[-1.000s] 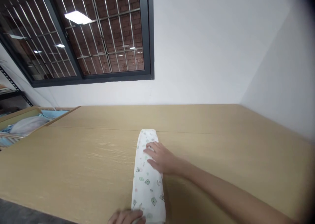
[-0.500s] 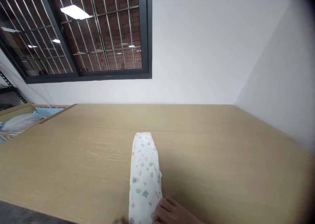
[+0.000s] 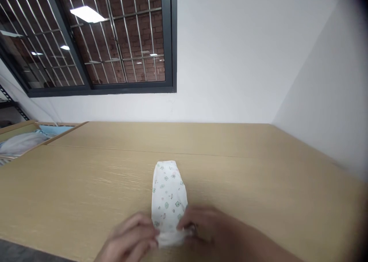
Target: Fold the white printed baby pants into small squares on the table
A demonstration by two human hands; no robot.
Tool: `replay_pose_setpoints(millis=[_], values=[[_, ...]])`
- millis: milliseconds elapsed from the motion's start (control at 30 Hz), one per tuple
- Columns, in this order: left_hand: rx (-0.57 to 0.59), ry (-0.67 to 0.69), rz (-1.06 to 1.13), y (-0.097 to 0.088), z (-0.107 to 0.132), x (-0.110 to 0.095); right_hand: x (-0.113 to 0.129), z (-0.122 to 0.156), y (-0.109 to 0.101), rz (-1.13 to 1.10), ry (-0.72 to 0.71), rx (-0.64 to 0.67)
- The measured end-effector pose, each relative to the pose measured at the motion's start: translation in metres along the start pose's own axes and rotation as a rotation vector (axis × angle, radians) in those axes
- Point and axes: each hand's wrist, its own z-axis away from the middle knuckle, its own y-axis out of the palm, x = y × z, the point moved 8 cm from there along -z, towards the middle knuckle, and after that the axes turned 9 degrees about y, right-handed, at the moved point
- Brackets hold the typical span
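A narrow folded white cloth (image 3: 169, 193) with small green and pink prints lies lengthwise on the light wooden table (image 3: 86, 185). My left hand (image 3: 130, 239) pinches the near end of the cloth from the left. On the right side, my right hand (image 3: 205, 227) pinches the same near end, fingers curled on the fabric. Both hands are blurred by motion. The near end of the cloth is lifted and turned over toward the far end.
A dark-framed barred window (image 3: 86, 39) sits in the white wall behind the table. At the far left a wooden bin (image 3: 25, 139) holds pale blue and white cloth. A white wall runs along the table's right side.
My right hand left the middle of the cloth and came to its near end. Both hands now grip that end and have brought it forward, so the cloth looks shorter.
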Motion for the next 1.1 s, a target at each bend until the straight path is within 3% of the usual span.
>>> replay_pose_setpoints(millis=[100,200,400,533,600,700,800,867,933,1000,1100], values=[[-0.155,0.018,-0.102,-0.036,-0.048,0.012,-0.012,-0.034,-0.032,-0.075,0.064,-0.104],[-0.186,-0.096,-0.151,-0.046,-0.086,0.052,-0.035,-0.072,-0.048,-0.145,0.105,-0.209],[-0.162,-0.201,-0.241,-0.028,-0.132,0.135,-0.097,-0.132,-0.047,-0.066,0.201,-0.427],[-0.143,-0.223,-0.316,-0.011,-0.147,0.165,-0.131,-0.157,-0.037,0.031,0.284,-0.488],[-0.151,-0.225,-0.378,-0.007,-0.145,0.160,-0.137,-0.161,-0.034,0.052,0.294,-0.494],[-0.171,-0.195,-0.459,0.003,-0.127,0.123,-0.125,-0.154,-0.034,0.113,0.242,-0.531],[-0.121,-0.100,-0.560,0.030,-0.092,0.069,-0.081,-0.137,-0.026,0.236,0.060,-0.486],[-0.112,-0.023,-0.701,0.052,-0.063,0.043,-0.045,-0.124,-0.006,0.288,-0.106,-0.336],[-0.121,0.037,-0.821,0.073,-0.035,0.033,-0.014,-0.109,0.019,0.292,-0.259,-0.155],[-0.134,0.083,-0.926,0.091,-0.014,0.039,0.005,-0.096,0.044,0.263,-0.378,-0.011],[-0.149,0.185,-1.064,0.112,0.005,0.055,0.003,-0.090,0.077,0.215,-0.458,0.134]])
